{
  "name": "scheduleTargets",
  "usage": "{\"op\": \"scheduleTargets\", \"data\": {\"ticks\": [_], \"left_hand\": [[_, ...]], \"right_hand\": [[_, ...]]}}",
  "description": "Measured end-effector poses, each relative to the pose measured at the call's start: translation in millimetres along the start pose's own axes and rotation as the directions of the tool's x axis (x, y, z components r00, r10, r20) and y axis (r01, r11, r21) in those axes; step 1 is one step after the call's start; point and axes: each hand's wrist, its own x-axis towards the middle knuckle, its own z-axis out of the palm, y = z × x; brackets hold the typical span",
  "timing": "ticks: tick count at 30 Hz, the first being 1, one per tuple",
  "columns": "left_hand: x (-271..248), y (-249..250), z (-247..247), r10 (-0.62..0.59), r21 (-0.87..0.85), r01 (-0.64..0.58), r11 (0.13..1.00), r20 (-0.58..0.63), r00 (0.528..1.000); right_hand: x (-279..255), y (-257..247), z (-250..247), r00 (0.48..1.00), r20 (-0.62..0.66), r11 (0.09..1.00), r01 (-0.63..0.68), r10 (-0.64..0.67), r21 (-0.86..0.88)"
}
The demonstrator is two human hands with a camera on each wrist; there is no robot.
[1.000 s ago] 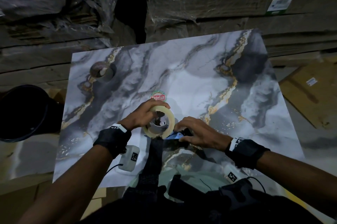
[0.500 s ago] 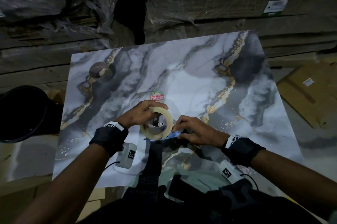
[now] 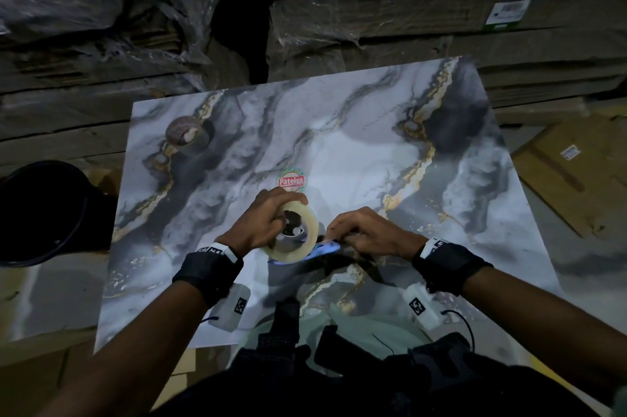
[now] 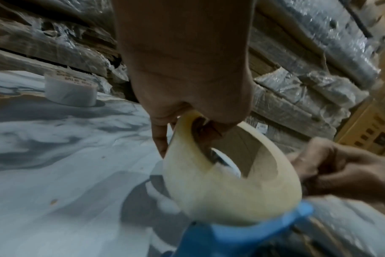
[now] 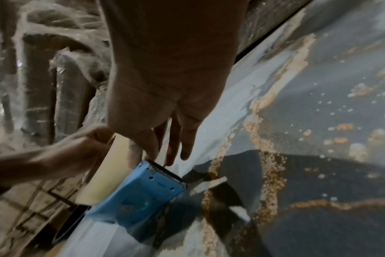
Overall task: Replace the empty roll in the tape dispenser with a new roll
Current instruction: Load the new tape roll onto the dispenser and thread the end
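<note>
desk (image 3: 339,145): marble-print, dim lighting
dispenser (image 5: 141,194): blue, new roll (image 3: 298,240) sits in it
left hand (image 3: 261,223): gripping roll
right hand (image 3: 366,233): fingers hide the dispenser's front; grip unclear

**Dim scene, one pale pool of light**

Light is low throughout. The marbled board (image 3: 356,151) is brightest at its middle; the stacked cartons (image 3: 373,26) at the far side fall into gloom. Near edge almost black. Plastic wrap (image 4: 319,52) gives small glints. Both wrist views soft, noisy, motion-smeared, strongly bowed at the edges. The roll (image 4: 220,200) casts a dark shadow.
</note>
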Motion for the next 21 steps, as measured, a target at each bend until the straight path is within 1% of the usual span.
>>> {"op": "scheduleTargets", "data": {"ticks": [2, 6, 9, 14, 18, 21], "left_hand": [[-5.2, -1.3, 5.4, 0.017, 0.052, -0.016, 0.999, -0.024, 1.000], [-7.1, 0.8, 9.2, 0.050, 0.127, -0.043, 0.991, -0.051, 0.997], [-6.6, 3.0, 11.1, 0.037, 0.162, -0.024, 0.987, -0.076, 0.996], [-8.1, 4.4, 11.8, 0.064, 0.242, -0.047, 0.969, -0.064, 0.996], [-9.1, 6.8, 12.0, 0.019, 0.288, 0.007, 0.958, -0.086, 0.996], [-12.8, 13.3, 14.4, -0.018, 0.326, 0.060, 0.944, -0.131, 0.991]], "right_hand": [[4.9, 1.5, -0.3, 1.000, -0.018, 0.999, -0.021, 0.022, 0.034], [10.2, 5.0, -0.7, 0.992, -0.093, 0.996, -0.085, 0.088, 0.031], [12.0, 7.4, 2.5, 0.995, -0.093, 0.999, -0.048, 0.048, -0.001], [15.8, 13.0, 5.7, 0.998, -0.060, 0.998, 0.016, -0.020, -0.068], [18.7, 7.3, 5.1, 0.998, -0.051, 0.992, 0.015, -0.021, -0.124], [18.0, 4.7, 5.7, 0.999, -0.044, 0.985, 0.012, -0.020, -0.170]]}}
